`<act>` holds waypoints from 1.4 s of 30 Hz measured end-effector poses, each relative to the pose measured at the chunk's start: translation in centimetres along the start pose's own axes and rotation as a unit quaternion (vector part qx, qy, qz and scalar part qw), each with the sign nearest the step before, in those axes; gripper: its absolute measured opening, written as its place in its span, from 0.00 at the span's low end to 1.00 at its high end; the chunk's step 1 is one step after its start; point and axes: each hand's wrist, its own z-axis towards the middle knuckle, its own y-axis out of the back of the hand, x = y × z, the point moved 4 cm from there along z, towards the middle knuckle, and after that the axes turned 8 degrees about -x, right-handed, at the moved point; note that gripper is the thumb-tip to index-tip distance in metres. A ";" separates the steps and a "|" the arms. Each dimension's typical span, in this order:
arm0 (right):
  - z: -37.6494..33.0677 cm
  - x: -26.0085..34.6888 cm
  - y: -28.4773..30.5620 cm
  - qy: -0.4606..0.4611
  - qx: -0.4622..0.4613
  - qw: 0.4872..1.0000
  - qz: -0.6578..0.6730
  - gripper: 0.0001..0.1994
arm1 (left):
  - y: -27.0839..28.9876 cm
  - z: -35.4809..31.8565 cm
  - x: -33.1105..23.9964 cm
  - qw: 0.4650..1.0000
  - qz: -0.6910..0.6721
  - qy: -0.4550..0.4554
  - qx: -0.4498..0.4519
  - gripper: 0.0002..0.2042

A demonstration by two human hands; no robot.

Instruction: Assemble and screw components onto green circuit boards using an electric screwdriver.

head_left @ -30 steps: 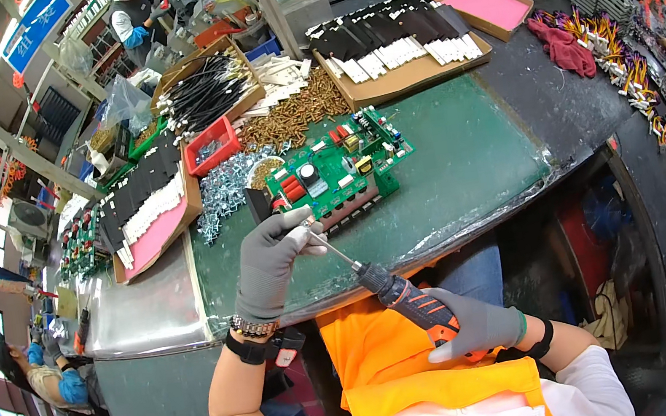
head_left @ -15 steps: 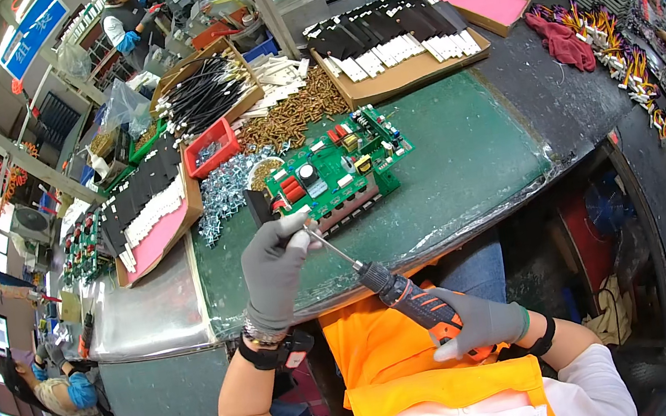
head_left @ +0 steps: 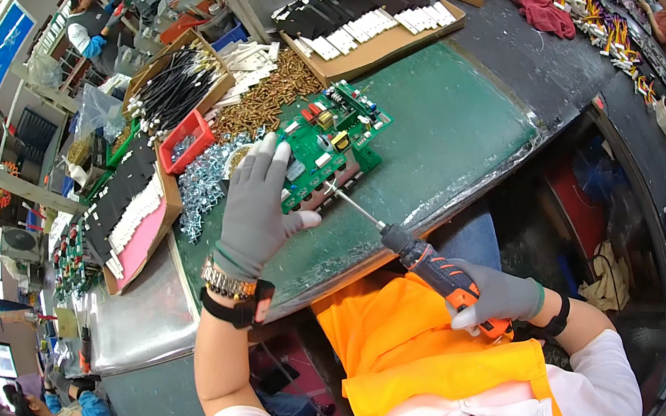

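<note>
My left hand [head_left: 256,206], in a grey glove, has its fingers stretched out over the left end of a green circuit board [head_left: 311,158], thumb apart near the front edge. It covers that end of the board, so contact is hard to judge. My gloved right hand [head_left: 494,296] is wrapped round the handle of an orange and black electric screwdriver [head_left: 438,276]. Its long thin bit [head_left: 358,208] slants up and leftward, the tip at the front side of the board. Red and yellow parts stand on the board, with a metal-looking block along its front side.
Behind the board lie heaps of silvery screws [head_left: 200,182] and brass-coloured pieces [head_left: 262,99], beside a red bin [head_left: 186,140]. Cardboard trays hold black strips with white ends [head_left: 359,30]. A dark red cloth [head_left: 539,10] lies far right. Another person [head_left: 91,29] stands far left.
My left hand has left the screwdriver tip, opened, and spread over the board's left end. The screwdriver tip has moved rightward and up to the board's front side. The view has shifted slightly.
</note>
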 end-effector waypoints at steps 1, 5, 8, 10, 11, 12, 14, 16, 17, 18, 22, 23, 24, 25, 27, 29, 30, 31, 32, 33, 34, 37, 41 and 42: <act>0.2 -0.3 -0.3 -0.013 -0.003 1.000 -0.007 0.43 | -0.6 -0.1 0.5 0.999 0.035 0.010 0.018 0.45; 1.9 -1.1 -1.1 -0.002 0.012 1.000 0.006 0.41 | -2.7 0.0 1.8 0.995 -0.035 0.064 0.062 0.53; 2.7 -0.9 -1.6 -0.006 -0.007 1.000 -0.010 0.41 | -3.1 -0.4 1.7 0.997 -0.041 0.059 0.032 0.53; 2.9 -1.0 -1.9 -0.003 -0.001 1.000 -0.004 0.41 | -3.0 -0.4 1.4 0.997 -0.035 0.057 0.024 0.53; 3.1 -1.1 -1.8 -0.005 0.001 1.000 -0.002 0.41 | -3.1 -0.3 1.3 0.998 -0.026 0.059 0.026 0.52; 3.2 -1.2 -1.8 -0.006 0.002 1.000 0.000 0.41 | -3.2 -0.3 1.3 0.998 -0.016 0.062 0.028 0.52; 3.2 -1.4 -1.8 -0.009 0.001 1.000 0.009 0.41 | -3.1 -0.2 1.2 0.997 -0.017 0.067 0.031 0.51; 3.0 -1.6 -1.8 -0.011 0.002 1.000 0.017 0.41 | -3.1 -0.4 1.2 0.997 -0.016 0.072 0.033 0.51; 2.9 -1.6 -1.8 -0.015 0.001 1.000 0.021 0.41 | -3.1 -0.4 1.2 0.997 -0.015 0.066 0.027 0.50; 2.9 -1.6 -1.8 -0.019 0.001 0.999 0.025 0.41 | -3.0 -0.5 1.3 0.998 -0.014 0.060 0.021 0.50; 2.8 -1.5 -1.9 -0.012 0.018 0.998 0.051 0.41 | -3.0 -0.6 1.2 0.998 -0.015 0.061 0.023 0.49; 3.0 -1.6 -1.9 -0.010 0.021 0.998 0.054 0.40 | -3.0 -0.5 1.2 0.998 -0.012 0.058 0.023 0.48; 3.1 -1.6 -1.9 -0.008 0.023 0.998 0.057 0.40 | -2.9 -0.5 1.2 0.998 -0.008 0.055 0.023 0.48; 3.2 -1.7 -1.8 -0.010 0.022 0.998 0.058 0.40 | -2.9 -0.4 1.0 0.998 -0.010 0.055 0.024 0.48; 3.4 -1.6 -1.8 -0.004 0.020 0.999 0.048 0.40 | -2.8 -0.3 0.8 0.998 -0.004 0.053 0.015 0.46; 3.5 -1.4 -2.0 -0.013 0.013 0.999 0.047 0.40 | -3.0 -0.3 0.9 0.999 -0.004 0.051 0.008 0.45; 3.5 -1.3 -2.0 -0.020 0.008 0.999 0.045 0.39 | -3.1 -0.3 1.0 0.999 -0.002 0.049 0.001 0.44; 3.5 -1.4 -2.0 -0.021 0.007 0.999 0.046 0.39 | -3.2 -0.3 0.9 0.999 -0.003 0.049 0.002 0.44; 3.5 -1.3 -2.1 -0.016 0.012 0.999 0.050 0.39 | -3.2 -0.2 0.9 0.999 0.000 0.052 -0.002 0.43; 3.5 -1.3 -2.1 -0.010 0.017 0.998 0.055 0.39 | -3.2 -0.2 0.8 0.998 0.003 0.055 -0.005 0.42; 3.5 -1.3 -2.2 -0.011 0.016 0.998 0.056 0.39 | -3.2 -0.2 0.8 0.998 0.001 0.055 -0.004 0.42; 3.5 -1.2 -2.4 -0.013 0.022 0.998 0.063 0.38 | -3.2 -0.1 0.9 0.998 0.004 0.059 -0.009 0.39; 3.1 -0.7 -3.0 -0.027 0.029 0.996 0.081 0.33 | -3.3 -0.1 1.0 0.998 -0.001 0.063 -0.005 0.39; 3.0 -0.7 -3.1 -0.037 0.026 0.995 0.084 0.30 | -3.4 -0.2 1.1 0.998 -0.002 0.063 -0.003 0.39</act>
